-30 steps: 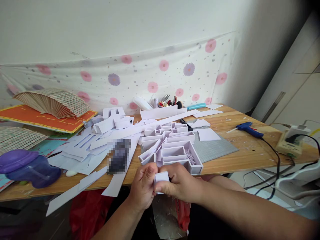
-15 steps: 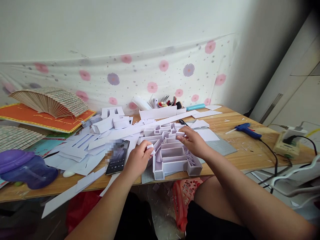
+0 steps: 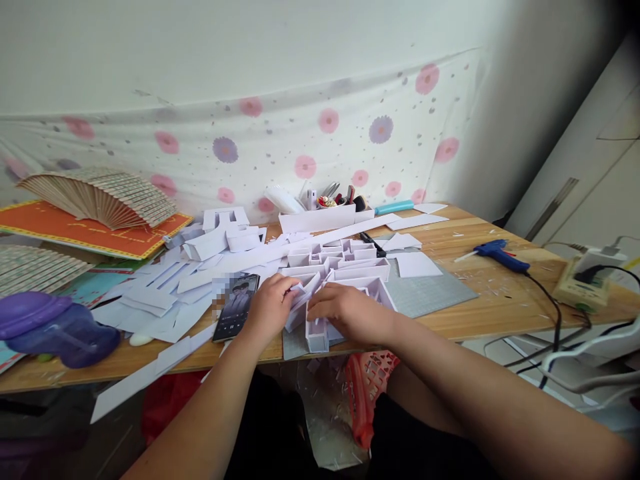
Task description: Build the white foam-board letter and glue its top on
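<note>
A white model of thin board walls [image 3: 360,269], divided into several open-topped compartments, sits near the table's front edge. At its left side my left hand [image 3: 270,305] is closed, pinching a small white board piece [image 3: 299,290] between thumb and fingers. My right hand [image 3: 353,312] reaches over the front of the model, its fingers bent down at the front-left compartment [image 3: 317,328]. What those fingertips hold, if anything, is hidden. The right hand and wrist cover much of the model's front compartments.
White board scraps [image 3: 150,300] and a phone [image 3: 237,307] lie left of the model. A grey cutting mat [image 3: 430,291] extends beneath it. Farther right are a blue glue gun [image 3: 500,256] and a power strip [image 3: 580,285]. A white box of tools [image 3: 317,219] stands behind.
My right hand has moved left and toward me, from the model's right side to its front-left compartment. My left hand has shifted slightly left, still pinching a white piece.
</note>
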### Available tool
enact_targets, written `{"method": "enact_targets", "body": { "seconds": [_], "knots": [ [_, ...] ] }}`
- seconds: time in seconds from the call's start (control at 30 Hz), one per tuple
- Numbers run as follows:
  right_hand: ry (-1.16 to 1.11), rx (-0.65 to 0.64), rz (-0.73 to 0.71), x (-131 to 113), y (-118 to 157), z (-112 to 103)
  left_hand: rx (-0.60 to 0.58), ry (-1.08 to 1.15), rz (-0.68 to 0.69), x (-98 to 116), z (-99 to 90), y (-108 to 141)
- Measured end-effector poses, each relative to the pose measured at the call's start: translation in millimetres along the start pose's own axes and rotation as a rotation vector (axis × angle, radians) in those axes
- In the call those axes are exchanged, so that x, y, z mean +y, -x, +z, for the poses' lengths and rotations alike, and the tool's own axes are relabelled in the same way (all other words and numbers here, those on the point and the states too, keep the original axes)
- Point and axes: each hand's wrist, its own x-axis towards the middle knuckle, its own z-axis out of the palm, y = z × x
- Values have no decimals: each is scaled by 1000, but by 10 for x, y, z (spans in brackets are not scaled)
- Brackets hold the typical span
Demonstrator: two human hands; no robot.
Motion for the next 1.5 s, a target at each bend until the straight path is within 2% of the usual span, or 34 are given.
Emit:
{"method": "enact_targets", "body": {
  "seconds": [0.07,0.13,0.23,0.3,0.33,0.37,0.43,0.47,0.57,0.7,0.77,0.9,1.1,1.23,1.33,1.43,1.5],
  "knots": [
    [57,-103,29,-65,-29,48,-9,-38,3,-22,-16,38],
    [67,-115,62,-92,-34,69,-15,-56,7,-31,-27,77],
    [71,11,76,-12,2,21,-32,-72,18,-36,-42,126],
    [110,118,133,170,71,-86,-44,-83,28,-49,-47,156],
    [154,171,233,303,127,-163,-40,-82,33,-62,-46,171],
    [212,230,391,458,202,-252,-28,-75,39,-77,-41,188],
    [390,337,913,794,401,-441,5,-38,56,-113,-19,223],
    [443,360,1048,956,518,-524,20,-13,65,-130,-3,241],
    [505,335,1261,1330,867,-646,49,49,88,-161,56,282],
    [500,228,1391,1543,1118,-546,123,63,75,-146,101,284],
    [486,183,1410,1581,1144,-488,135,57,31,-125,91,262],
    [480,156,1402,1606,1159,-485,78,36,-17,-97,31,200],
    [489,239,1372,1510,1309,-651,126,-13,19,-100,-2,156],
    [475,333,1290,1318,1321,-779,14,-24,23,-88,-4,173],
    [468,446,1140,1106,1198,-805,-41,-1,21,-82,-19,179],
    [450,576,906,886,1020,-762,21,-2,7,-93,-48,172],
    [433,602,799,773,924,-723,95,14,-16,-104,-75,170]
  ]
}}
